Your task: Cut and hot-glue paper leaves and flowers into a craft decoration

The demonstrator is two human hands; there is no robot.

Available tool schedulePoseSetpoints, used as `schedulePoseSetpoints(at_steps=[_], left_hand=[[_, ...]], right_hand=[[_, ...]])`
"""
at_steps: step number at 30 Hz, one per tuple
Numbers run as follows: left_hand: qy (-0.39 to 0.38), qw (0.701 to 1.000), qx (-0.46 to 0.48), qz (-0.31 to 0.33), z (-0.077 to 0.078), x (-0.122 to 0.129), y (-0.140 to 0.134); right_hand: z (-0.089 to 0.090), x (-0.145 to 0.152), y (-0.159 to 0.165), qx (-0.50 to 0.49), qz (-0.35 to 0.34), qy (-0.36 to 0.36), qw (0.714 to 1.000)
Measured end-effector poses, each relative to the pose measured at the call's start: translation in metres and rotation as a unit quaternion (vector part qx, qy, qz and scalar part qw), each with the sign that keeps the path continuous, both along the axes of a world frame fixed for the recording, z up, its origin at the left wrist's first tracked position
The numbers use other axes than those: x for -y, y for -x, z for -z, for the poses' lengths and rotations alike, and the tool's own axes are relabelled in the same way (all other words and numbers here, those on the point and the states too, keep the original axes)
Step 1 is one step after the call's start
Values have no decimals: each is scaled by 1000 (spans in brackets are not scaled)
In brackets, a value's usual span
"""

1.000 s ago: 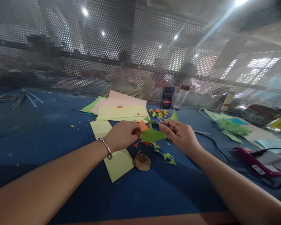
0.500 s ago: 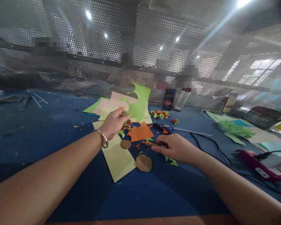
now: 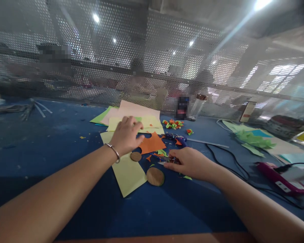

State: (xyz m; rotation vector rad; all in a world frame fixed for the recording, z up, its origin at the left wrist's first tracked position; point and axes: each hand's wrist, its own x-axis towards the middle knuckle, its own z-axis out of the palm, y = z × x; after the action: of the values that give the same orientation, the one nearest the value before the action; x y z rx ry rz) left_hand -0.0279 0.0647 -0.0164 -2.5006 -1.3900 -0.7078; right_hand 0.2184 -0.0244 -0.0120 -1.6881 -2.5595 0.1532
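My left hand [image 3: 127, 135], with a silver bangle at its wrist, is palm down with fingers apart over pale yellow paper [image 3: 130, 177]. A sliver of green paper [image 3: 138, 119] shows just beyond its fingers. My right hand [image 3: 190, 163] is closed around a pair of scissors [image 3: 172, 160], blades pointing left; the fingers partly cover the handles. Between the hands lies an orange sheet [image 3: 153, 143] with curved cut-outs along its edges. Two round wooden discs rest nearer me, a small one [image 3: 136, 156] and a larger one [image 3: 155, 176]. Green and orange scraps [image 3: 162, 152] lie by the scissors.
A blue glue gun [image 3: 176, 136] lies beyond my right hand, its black cord running right to a magenta power strip [image 3: 281, 180]. Small green-orange paper pieces [image 3: 173, 124] are heaped behind it. A perforated metal screen [image 3: 103, 67] borders the blue table [image 3: 53, 135].
My left hand has let go of the cut green sheet, which no longer stands up, and its fingers have spread. The scissors in my right hand have shifted slightly, with their blades now showing.
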Motion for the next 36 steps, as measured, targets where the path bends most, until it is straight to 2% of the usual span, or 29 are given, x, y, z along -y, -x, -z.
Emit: schedulePoseSetpoints(at_steps=[3, 6, 9, 14, 18, 21, 27, 36], left_hand=[[70, 996, -9, 58, 16, -4, -10], [151, 988, 13, 36, 24, -11, -14], [184, 982, 44, 21, 23, -15, -15], [204, 972, 98, 62, 20, -19, -15], [242, 961, 127, 28, 23, -25, -12], [271, 951, 144, 29, 26, -29, -9], [280, 947, 146, 54, 27, -33, -5], [239, 968, 81, -12, 14, -21, -6]], right_hand=[[1, 0, 1, 0, -2, -3, 1000], [1, 0, 1, 3, -2, -3, 1000], [3, -1, 1, 3, -7, -4, 1000], [4, -2, 0, 9, -7, -2, 1000], [5, -2, 0, 18, -5, 1, 1000], [5, -2, 1, 24, -8, 1, 1000], [6, -1, 1, 31, -7, -2, 999], [0, 2, 2, 38, -2, 2, 999]])
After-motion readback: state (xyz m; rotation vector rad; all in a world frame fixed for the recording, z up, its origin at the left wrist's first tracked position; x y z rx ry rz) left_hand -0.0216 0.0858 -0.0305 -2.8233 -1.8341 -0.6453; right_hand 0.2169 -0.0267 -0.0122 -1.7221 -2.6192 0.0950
